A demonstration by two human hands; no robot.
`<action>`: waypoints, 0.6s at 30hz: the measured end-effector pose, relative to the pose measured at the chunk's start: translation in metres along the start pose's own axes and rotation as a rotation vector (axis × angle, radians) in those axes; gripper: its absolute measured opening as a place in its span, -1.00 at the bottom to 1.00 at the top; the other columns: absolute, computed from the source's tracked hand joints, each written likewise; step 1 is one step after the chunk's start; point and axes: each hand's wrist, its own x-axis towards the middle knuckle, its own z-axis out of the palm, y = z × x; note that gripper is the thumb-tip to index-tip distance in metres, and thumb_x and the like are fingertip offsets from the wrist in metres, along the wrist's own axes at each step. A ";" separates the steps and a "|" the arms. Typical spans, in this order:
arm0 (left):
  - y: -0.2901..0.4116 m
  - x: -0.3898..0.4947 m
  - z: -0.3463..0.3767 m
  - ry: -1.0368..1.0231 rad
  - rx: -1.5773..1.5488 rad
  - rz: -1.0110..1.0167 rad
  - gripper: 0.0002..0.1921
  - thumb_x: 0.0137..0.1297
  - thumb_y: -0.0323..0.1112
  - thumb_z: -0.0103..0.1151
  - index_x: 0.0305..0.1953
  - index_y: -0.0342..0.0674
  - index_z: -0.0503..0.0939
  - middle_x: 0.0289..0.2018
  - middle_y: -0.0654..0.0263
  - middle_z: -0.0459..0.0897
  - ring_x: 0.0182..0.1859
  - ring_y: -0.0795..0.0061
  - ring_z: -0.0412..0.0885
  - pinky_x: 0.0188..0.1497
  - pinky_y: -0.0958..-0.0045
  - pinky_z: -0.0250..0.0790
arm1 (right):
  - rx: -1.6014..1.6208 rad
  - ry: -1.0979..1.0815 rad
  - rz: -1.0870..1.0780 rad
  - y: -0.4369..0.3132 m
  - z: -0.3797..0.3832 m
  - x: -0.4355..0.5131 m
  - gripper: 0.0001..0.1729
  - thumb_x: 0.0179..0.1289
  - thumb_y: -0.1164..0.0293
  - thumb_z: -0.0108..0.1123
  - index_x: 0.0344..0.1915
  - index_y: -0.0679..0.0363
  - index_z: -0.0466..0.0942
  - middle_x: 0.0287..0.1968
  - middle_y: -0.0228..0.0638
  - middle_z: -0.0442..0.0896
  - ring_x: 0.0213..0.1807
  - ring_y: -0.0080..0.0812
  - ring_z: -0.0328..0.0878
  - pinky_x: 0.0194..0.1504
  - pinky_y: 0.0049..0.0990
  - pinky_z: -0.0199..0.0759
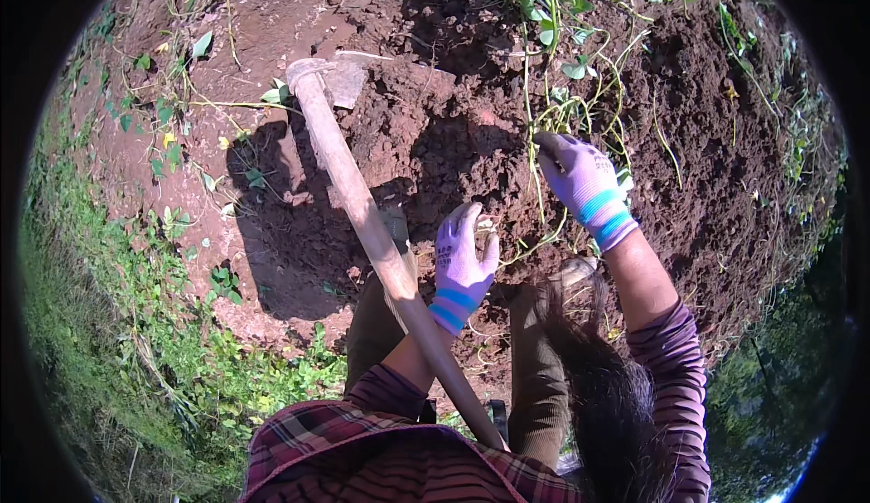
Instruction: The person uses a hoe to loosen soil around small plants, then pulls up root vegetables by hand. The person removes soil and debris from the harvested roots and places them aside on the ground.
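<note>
My right hand (578,180), in a purple knitted glove with blue cuff bands, pinches a green vine stem (527,81) at its fingertips. Thin stems trail down past that hand over the soil. Lower and to the left, my left hand (463,258) wears a matching glove, fingers curved and thumb apart. A small pale bit (485,223) shows by its fingertips; whether the hand touches it is unclear. A hoe's wooden handle (367,221) slants across my left forearm towards my torso. Its metal blade (345,83) lies against broken reddish-brown soil (401,122).
Leafy vines (537,0) spread over the dug soil at the top. More vines trail over the smoother ground (265,20) at upper left. Green weeds (251,374) border the lower left. My legs (537,367) straddle the ground below my hands, and long dark hair (605,394) hangs into view.
</note>
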 end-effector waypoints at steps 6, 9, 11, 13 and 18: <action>0.010 0.003 -0.009 -0.017 -0.039 -0.113 -0.50 0.27 -0.34 0.24 0.22 -0.30 0.42 0.16 -0.05 0.50 0.22 -0.07 0.45 0.32 0.04 0.28 | -0.458 -0.175 0.157 -0.038 0.094 0.104 -0.56 0.34 0.27 0.18 0.16 0.21 0.51 0.08 0.02 0.61 0.08 -0.03 0.64 0.03 -0.14 0.58; -0.004 0.007 -0.018 0.047 -0.106 -0.121 -0.49 0.26 -0.35 0.24 0.22 -0.32 0.41 0.15 -0.05 0.51 0.23 -0.08 0.45 0.32 0.03 0.27 | -0.355 -0.179 0.298 -0.032 0.118 0.082 -0.16 0.10 0.29 0.45 0.37 0.16 0.30 0.17 0.06 0.47 0.13 0.09 0.55 0.11 -0.10 0.55; -0.016 0.008 -0.033 0.069 -0.040 -0.119 -0.48 0.24 -0.37 0.25 0.22 -0.32 0.41 0.16 -0.06 0.51 0.22 -0.09 0.45 0.31 0.02 0.28 | -0.268 -0.228 0.368 -0.028 0.140 0.045 -0.14 0.06 0.38 0.45 0.37 0.16 0.28 0.23 0.09 0.41 0.21 0.12 0.47 0.17 -0.08 0.51; -0.022 0.010 -0.034 0.102 -0.053 -0.027 -0.48 0.21 -0.37 0.29 0.19 -0.32 0.43 0.13 -0.03 0.55 0.20 -0.06 0.49 0.31 0.04 0.30 | -0.325 -0.090 0.468 0.010 0.159 -0.004 -0.23 0.12 0.46 0.34 0.37 0.13 0.35 0.10 0.04 0.54 0.03 0.02 0.61 0.06 -0.17 0.59; -0.018 0.001 -0.020 -0.104 -0.467 -0.322 -0.58 0.34 -0.38 0.26 0.18 -0.30 0.46 0.10 0.03 0.60 0.11 0.15 0.60 0.20 0.22 0.44 | 0.854 0.146 0.907 0.102 0.139 -0.100 -0.47 0.31 0.45 0.16 0.25 0.40 0.40 -0.56 -0.27 0.58 -0.74 -0.41 0.46 -0.68 -0.41 0.38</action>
